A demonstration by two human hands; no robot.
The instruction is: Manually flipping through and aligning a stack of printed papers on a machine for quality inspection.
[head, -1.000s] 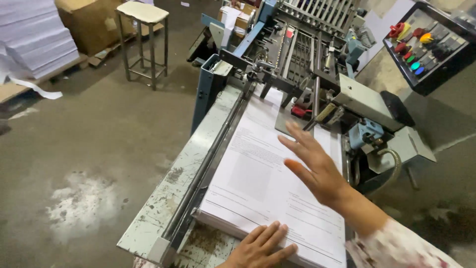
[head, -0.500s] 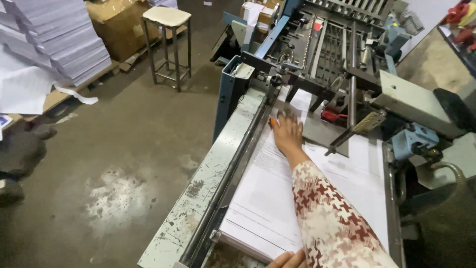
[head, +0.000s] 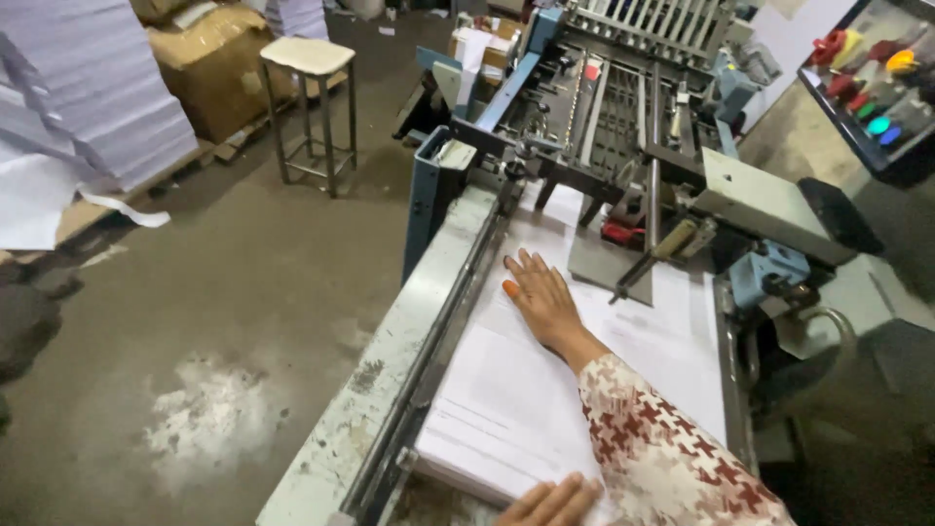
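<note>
White paper stack [head: 545,390] long axis toward feeder, right hand [head: 541,297] flat on it, left hand [head: 553,504] open at near edge

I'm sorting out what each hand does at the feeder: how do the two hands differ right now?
The right hand lies flat, fingers spread, far up the paper stack near the machine's feed end; the left hand sits at the stack's near edge, by the bottom of the picture. The right hand shows whole, with a patterned sleeve behind it; the left hand is partly cut off by the frame. Both rest on the same white stack.
</note>
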